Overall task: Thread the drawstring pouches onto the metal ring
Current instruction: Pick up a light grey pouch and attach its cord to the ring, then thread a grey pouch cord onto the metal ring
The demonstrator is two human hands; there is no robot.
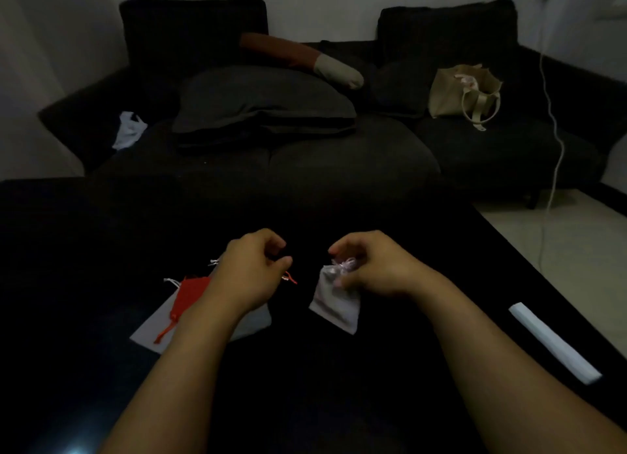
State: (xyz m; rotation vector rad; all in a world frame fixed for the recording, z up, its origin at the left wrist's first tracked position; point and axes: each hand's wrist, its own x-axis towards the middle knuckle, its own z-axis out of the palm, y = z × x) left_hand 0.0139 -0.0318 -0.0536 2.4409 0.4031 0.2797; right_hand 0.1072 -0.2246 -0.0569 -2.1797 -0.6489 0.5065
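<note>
My right hand point(369, 267) pinches the gathered neck of a pale pouch point(334, 304) with a pink drawstring, and the pouch's body lies on the black table point(305, 385). My left hand point(251, 270) hovers a little to its left with curled fingers and the thumb near the index finger. Red cord ends point(289, 279) stick out under that thumb. A red pouch point(188, 299) lies on a flat grey pouch point(152, 328), partly hidden by my left forearm. The room is too dark for me to make out the metal ring.
A white rolled strip point(553, 341) lies near the table's right edge. Behind the table stands a dark sofa point(339, 161) with cushions, a beige tote bag point(464, 92) and a white cloth point(129, 129). A white cable point(556, 148) hangs at the right.
</note>
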